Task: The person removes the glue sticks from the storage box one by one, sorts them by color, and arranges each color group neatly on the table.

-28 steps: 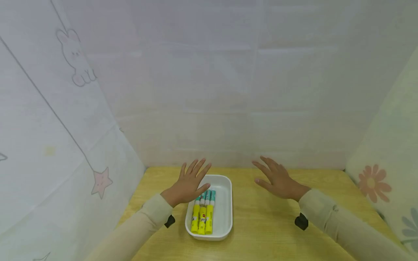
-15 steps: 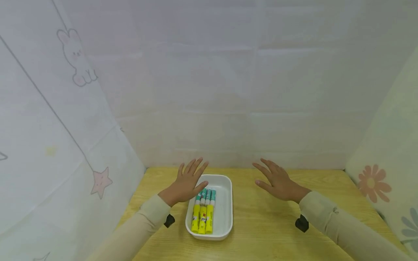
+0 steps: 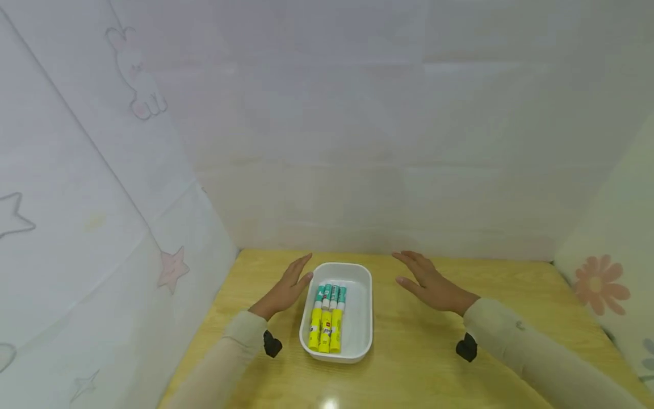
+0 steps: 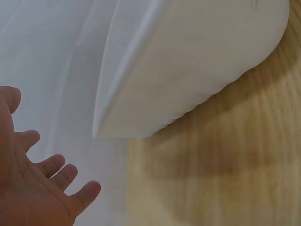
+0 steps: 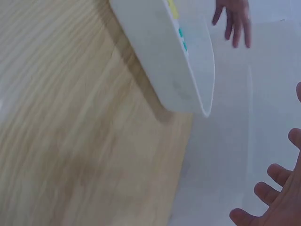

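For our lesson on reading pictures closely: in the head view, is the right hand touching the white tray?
No, a strip of table shows between the right hand and the white tray.

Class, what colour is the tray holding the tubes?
The tray is white, seen best in the head view.

The left arm (image 3: 217,360) and right arm (image 3: 536,352) reach forward and angle inward, in pale sleeves (image 3: 246,329). The left hand (image 3: 285,289) and right hand (image 3: 434,284) stand well apart, palms turned inward. On each, the thumb (image 3: 304,282) sits apart from the fingers (image 3: 295,269). In the wrist views the fingers look parted and slightly bent.
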`<action>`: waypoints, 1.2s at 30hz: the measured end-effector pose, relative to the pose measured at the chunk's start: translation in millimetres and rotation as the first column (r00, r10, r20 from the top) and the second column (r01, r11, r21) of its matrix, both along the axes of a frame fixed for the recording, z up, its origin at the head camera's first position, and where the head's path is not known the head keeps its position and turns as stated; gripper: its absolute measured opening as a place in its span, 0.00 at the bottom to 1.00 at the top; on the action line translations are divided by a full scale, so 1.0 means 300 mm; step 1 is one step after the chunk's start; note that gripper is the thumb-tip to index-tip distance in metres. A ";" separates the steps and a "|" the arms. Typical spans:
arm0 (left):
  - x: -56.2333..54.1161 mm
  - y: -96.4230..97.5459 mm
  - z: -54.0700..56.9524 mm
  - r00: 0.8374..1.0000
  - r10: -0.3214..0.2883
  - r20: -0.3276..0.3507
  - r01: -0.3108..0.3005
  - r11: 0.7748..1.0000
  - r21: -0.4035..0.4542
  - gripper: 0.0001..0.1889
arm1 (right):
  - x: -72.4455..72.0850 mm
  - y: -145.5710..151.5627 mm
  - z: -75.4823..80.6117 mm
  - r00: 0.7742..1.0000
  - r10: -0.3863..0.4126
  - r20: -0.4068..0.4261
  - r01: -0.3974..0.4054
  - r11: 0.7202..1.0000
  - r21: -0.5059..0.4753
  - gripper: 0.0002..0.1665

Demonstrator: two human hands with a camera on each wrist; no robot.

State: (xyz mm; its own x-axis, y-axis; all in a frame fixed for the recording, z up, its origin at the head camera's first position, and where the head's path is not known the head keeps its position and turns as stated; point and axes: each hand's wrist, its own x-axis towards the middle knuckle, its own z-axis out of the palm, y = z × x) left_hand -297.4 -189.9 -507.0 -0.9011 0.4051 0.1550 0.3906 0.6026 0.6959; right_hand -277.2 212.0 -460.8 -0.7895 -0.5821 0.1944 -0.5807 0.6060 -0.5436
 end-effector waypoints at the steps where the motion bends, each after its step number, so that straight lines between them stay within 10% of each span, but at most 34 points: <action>1: -0.004 -0.001 -0.012 1.000 0.001 0.031 -0.002 0.999 0.035 0.32 | -0.002 -0.012 -0.002 1.000 0.007 0.026 -0.007 1.000 -0.020 0.36; 13: -0.056 0.001 -0.142 0.986 0.027 0.165 -0.040 0.996 0.080 0.29 | 0.029 -0.165 -0.008 0.964 -0.032 0.264 0.089 0.975 -0.205 0.30; 22: -0.084 -0.013 -0.173 0.995 -0.009 0.099 -0.002 0.994 0.107 0.28 | 0.038 -0.263 -0.050 0.918 -0.116 0.379 0.215 0.950 -0.229 0.33; 36: -0.085 -0.042 -0.237 0.987 0.035 0.157 -0.057 0.989 0.135 0.27 | -0.005 -0.430 -0.131 0.672 0.055 0.738 0.336 0.866 -0.371 0.37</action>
